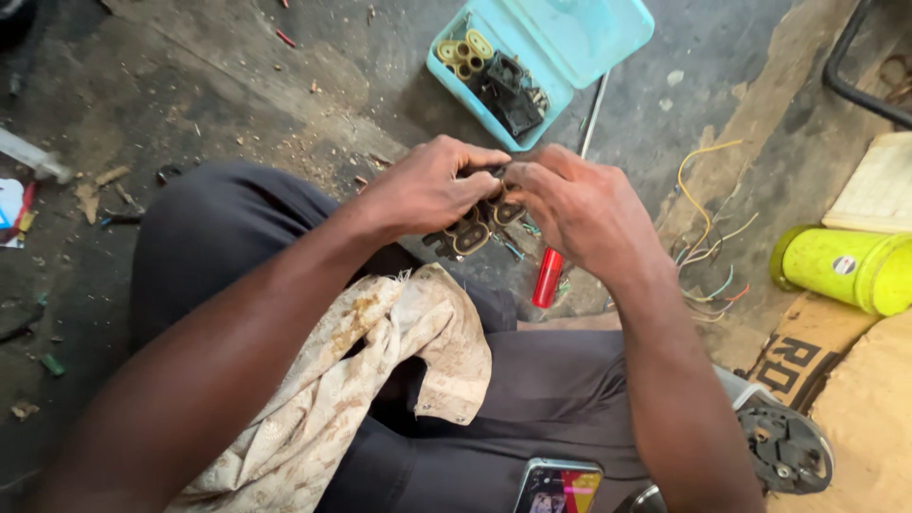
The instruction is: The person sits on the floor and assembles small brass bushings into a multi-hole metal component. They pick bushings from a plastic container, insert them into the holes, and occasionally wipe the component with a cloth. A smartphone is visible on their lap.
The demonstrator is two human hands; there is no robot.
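My left hand [429, 188] and my right hand [575, 211] meet over my knee and both grip a small dark electrical part [472, 233] with brass-ringed oval openings. The fingers of both hands cover its top, so only its lower edge shows. A red-handled screwdriver [548, 275] lies on the floor just below my right hand, its metal shaft running up toward the open light-blue plastic box [579, 43]. That box holds yellow rings and black parts [499, 81].
A stained beige cloth [370, 370] lies over my lap. A phone [559, 486] rests on my thigh. Loose coloured wires [708, 237] lie at the right, near a lime-green canister [841, 268], cardboard and a round metal part [787, 446]. The concrete floor is littered with debris.
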